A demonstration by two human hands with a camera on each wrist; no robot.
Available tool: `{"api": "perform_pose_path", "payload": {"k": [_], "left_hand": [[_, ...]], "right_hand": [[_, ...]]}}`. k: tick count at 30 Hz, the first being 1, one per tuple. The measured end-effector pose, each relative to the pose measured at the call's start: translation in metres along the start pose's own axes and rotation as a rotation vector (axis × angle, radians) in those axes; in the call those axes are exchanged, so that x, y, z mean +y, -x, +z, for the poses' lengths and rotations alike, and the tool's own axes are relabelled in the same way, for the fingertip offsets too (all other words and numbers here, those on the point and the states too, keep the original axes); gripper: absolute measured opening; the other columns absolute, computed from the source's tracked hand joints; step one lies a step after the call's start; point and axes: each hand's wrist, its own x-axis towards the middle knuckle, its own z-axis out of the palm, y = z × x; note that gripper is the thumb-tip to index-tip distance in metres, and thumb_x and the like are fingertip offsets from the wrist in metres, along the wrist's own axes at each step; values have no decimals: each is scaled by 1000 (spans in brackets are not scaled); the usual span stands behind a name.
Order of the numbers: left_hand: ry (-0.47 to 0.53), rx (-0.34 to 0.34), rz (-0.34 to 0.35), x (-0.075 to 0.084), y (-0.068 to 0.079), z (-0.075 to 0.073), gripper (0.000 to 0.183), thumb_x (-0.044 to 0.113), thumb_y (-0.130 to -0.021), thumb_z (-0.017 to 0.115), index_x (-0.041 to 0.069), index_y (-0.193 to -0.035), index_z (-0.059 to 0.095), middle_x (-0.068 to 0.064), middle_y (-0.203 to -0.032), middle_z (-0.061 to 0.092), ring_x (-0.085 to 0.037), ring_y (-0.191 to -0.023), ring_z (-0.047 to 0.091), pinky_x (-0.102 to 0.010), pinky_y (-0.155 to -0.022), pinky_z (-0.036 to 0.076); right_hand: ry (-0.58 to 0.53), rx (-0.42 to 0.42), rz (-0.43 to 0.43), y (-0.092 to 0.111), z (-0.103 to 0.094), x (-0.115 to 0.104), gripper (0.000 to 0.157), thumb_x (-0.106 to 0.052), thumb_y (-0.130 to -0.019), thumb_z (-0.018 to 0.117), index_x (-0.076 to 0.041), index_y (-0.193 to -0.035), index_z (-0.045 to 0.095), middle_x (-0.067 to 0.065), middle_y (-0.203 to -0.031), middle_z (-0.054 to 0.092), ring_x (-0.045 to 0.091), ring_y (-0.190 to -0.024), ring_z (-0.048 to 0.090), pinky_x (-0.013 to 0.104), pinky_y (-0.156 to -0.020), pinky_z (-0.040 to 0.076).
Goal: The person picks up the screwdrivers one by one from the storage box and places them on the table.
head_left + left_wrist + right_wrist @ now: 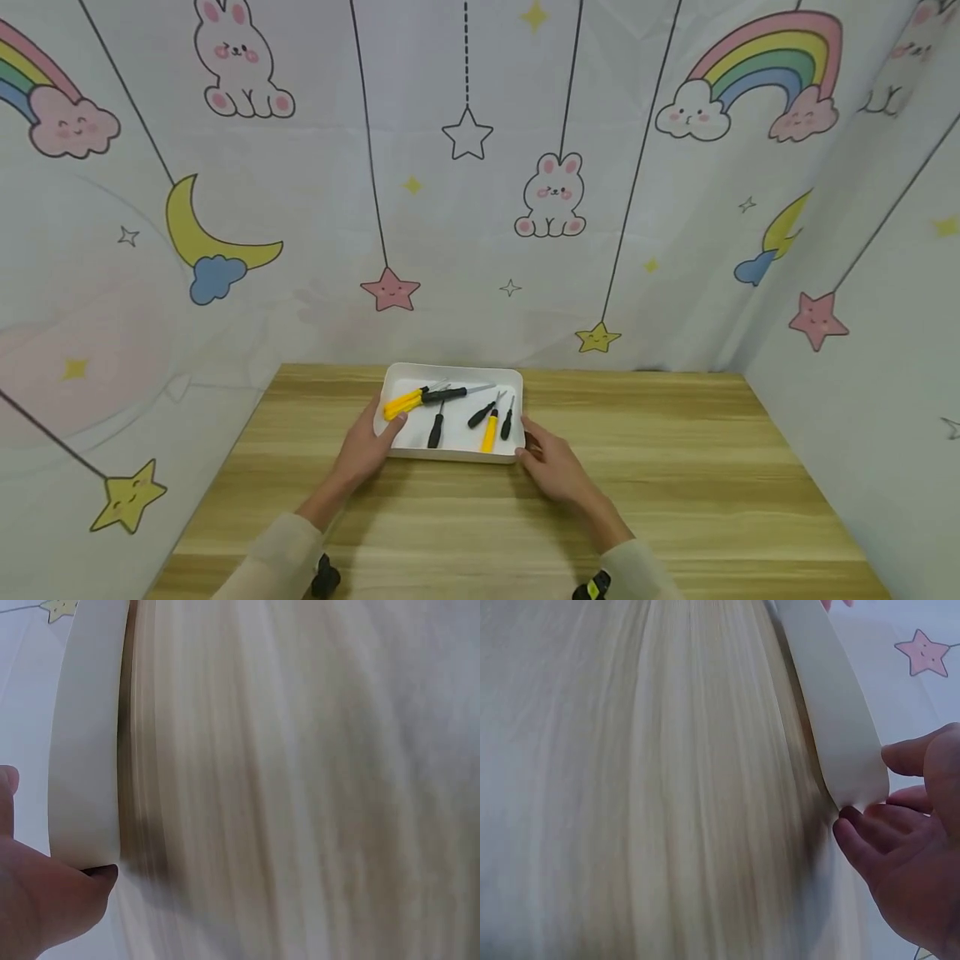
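A shallow white tray (pixel 453 455) is held between both hands near the table's back edge. My left hand (pixel 365 450) grips its left side, thumb over the rim and fingers at the outer wall. At the front right corner, my right hand (pixel 555 467) pinches the tray, its thumb by the rim and fingertips at the bottom edge in the right wrist view. Several screwdrivers lie inside: yellow-handled ones (pixel 402 404) and a long black one (pixel 446 396) at the left, a short black one (pixel 435 431) mid-tray, and a yellow one (pixel 490 431) among small black ones (pixel 507 427) at the right.
The wood-grain table (pixel 675 483) extends in front of the tray and to both sides. Behind it hangs a white curtain (pixel 322 208) printed with rabbits, stars and rainbows, which also runs along both sides.
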Motion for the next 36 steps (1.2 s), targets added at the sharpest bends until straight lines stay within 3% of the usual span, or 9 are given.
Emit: {"api": "perform_pose_path", "payload": {"k": [19,26,32,36], "left_hand": [[2,-36,53,22,28,38,83,47,-106,61,-4,-164,30,-26,-166,36,-46,-152,36,-62,-124,30],[16,-53,102,33,33,53,79,41,-105,64,-4,-162,34,-26,-163,42,-45,-150,40,-60,-123,33],[25,-76,131,35,35,62,76,37,-105,64,-1,-164,34,-23,-164,41,-43,-151,39,-59,-124,32],[33,-97,135,37,36,66,76,34,-104,64,-1,-164,34,-22,-165,41,-41,-151,39,-58,-124,32]], "right_hand": [[46,-3,-9,44,-42,17,60,-2,-104,64,12,-156,39,33,-153,50,44,-138,55,44,-109,51],[36,21,-3,60,-59,25,61,-1,-104,65,15,-156,37,36,-153,48,48,-139,52,47,-109,50],[9,33,50,71,-67,27,62,0,-103,65,14,-156,37,34,-157,43,48,-142,49,46,-112,47],[21,37,34,76,-71,28,62,-1,-103,66,15,-156,37,36,-155,45,50,-140,51,47,-110,49]]}}
